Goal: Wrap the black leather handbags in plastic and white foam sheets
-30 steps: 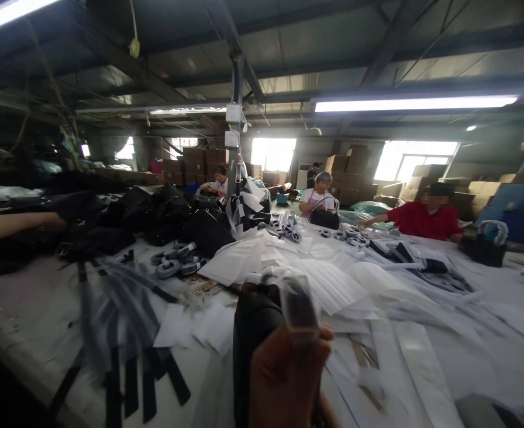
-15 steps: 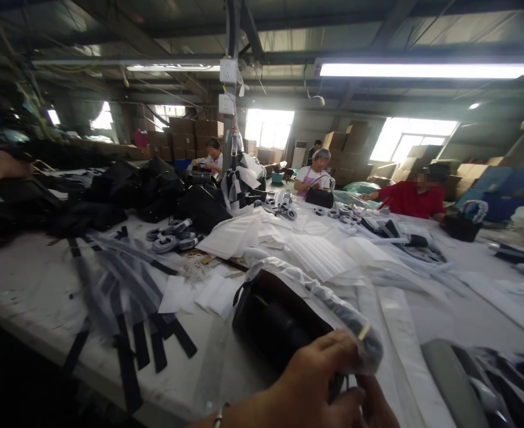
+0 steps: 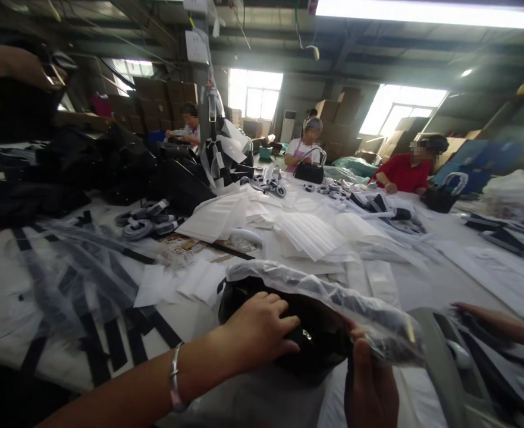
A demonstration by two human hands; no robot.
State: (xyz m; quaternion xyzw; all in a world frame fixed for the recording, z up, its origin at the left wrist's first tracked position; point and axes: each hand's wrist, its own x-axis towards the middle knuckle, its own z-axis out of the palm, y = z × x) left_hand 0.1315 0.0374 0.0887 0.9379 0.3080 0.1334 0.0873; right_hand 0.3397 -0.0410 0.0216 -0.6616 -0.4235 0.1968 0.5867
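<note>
A black handbag [image 3: 319, 365] lies on the table in front of me, its mouth open toward me. Clear plastic wraps its handle [image 3: 315, 285], which arches along the far side of the opening. My left hand [image 3: 257, 327], with a silver bracelet on the wrist, reaches over the bag's near rim, fingers curled at the opening and their tips partly hidden. At the right end of the bag, my right hand [image 3: 371, 377] grips the edge, thumb up and the other fingers largely behind it. A small shiny spot shows inside the bag.
White foam sheets [image 3: 310, 235] spread beyond the bag. Black strips in clear plastic [image 3: 105, 333] lie left, below black bags [image 3: 123, 160]. A grey object [image 3: 440, 351] sits right, beside another person's hand [image 3: 485, 318]. Another hand [image 3: 30, 68] holds a bag upper left. Several co-workers sit opposite.
The handbag has turned from end-on so its opening shows. My left hand has moved from the wrapped handle to the near rim. At the left, another person's hand has lifted a black bag.
</note>
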